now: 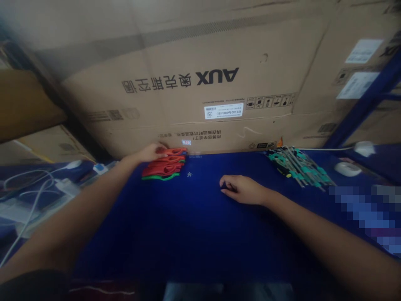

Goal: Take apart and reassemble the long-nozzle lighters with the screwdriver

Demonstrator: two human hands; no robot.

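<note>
Far left on the blue table lies a row of red plastic looped tools, with some green and blue edges. My left hand has its fingers closed on the end of the farthest red one; the fingertips are partly hidden. Small light-coloured bits or marks show just to the right of the row. My right hand rests at mid table with fingers curled towards the thumb. Only dark blue shows in the gap between them. Right of it lies a pile of screwdrivers with teal handles and metal shafts.
A large cardboard box walls off the table's far side. White cables and adapters lie at the left. On the right are a white mouse-shaped object, a white cable and a blue metal post. Part of the right side is pixelated.
</note>
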